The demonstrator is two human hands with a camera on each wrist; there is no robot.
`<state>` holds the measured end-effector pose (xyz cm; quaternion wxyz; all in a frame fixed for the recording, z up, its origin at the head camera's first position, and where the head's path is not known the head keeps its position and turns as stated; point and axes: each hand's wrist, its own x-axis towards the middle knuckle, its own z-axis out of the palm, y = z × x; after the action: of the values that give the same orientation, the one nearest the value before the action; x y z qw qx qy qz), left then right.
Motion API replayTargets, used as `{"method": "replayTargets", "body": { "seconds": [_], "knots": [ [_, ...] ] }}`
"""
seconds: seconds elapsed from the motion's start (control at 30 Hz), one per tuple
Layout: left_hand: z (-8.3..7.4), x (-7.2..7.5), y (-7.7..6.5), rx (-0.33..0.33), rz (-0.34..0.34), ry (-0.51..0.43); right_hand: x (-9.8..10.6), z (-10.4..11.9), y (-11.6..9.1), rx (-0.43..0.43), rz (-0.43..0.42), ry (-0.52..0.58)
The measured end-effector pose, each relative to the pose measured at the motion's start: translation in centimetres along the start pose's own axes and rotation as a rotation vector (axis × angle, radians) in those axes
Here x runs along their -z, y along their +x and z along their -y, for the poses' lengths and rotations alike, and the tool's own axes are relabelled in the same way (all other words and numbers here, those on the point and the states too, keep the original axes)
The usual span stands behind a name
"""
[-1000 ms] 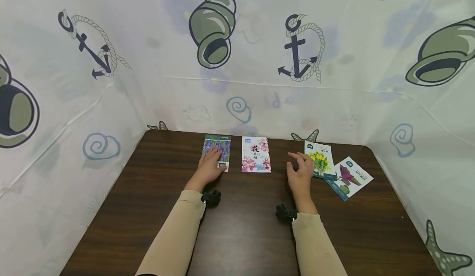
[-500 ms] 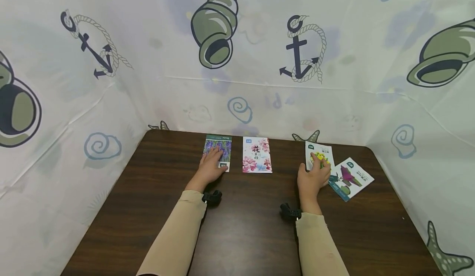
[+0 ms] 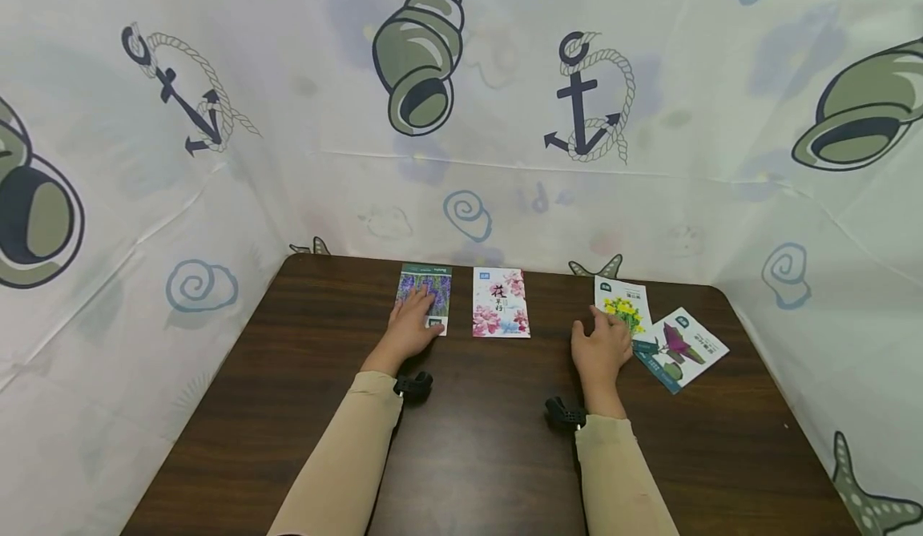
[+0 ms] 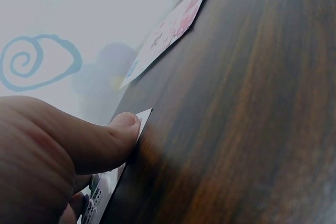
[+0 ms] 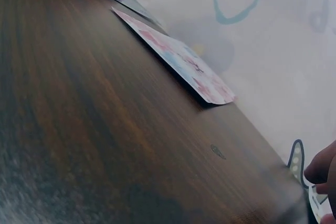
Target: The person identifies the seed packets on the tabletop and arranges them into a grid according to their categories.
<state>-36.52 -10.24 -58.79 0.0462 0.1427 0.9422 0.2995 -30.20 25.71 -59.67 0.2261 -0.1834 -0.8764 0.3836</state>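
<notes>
My left hand rests on a seed packet with purple flowers, fingers spread over it. In the left wrist view its thumb lies on the packet's near corner. At the right, my right hand touches the left edge of a seed packet with yellow flowers, fingers loosely bent, partly covering its lower left part. A seed packet with a dark purple plant lies tilted beside it, their edges meeting. Between the hands is a white packet with pink blossoms, untouched.
All the packets lie towards the far edge of a dark wooden table. A white cloth printed with shells and anchors hangs behind and at both sides. Dark wrist cameras are strapped on both wrists.
My right hand has moved right onto the yellow-flower packet, then drawn back slightly towards its lower left edge. The left hand stays on the purple-flower packet.
</notes>
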Motion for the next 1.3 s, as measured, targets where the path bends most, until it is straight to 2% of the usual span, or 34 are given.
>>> {"method": "replayTargets", "body": {
  "seconds": [0.33,0.53,0.63,0.97,1.13,1.3],
  "knots": [
    [0.9,-0.5,0.0,0.002,0.000,-0.061,-0.3,-0.1,-0.1,-0.025,0.066,-0.041],
    [1.0,-0.7,0.3,0.005,0.001,-0.064,-0.6,-0.2,0.3,-0.009,-0.098,0.043],
    [0.7,-0.4,0.2,0.007,0.000,-0.061,-0.6,-0.3,0.4,0.008,-0.134,0.046],
    [0.1,-0.1,0.1,0.003,-0.003,-0.026,-0.3,-0.1,0.0,0.016,0.030,-0.072],
    [0.0,-0.2,0.2,-0.002,-0.009,-0.006,-0.4,-0.3,0.3,0.030,0.077,-0.133],
    [0.0,-0.1,0.1,-0.002,-0.007,-0.018,-0.5,-0.4,0.5,0.036,0.101,-0.148]
  ]
}}
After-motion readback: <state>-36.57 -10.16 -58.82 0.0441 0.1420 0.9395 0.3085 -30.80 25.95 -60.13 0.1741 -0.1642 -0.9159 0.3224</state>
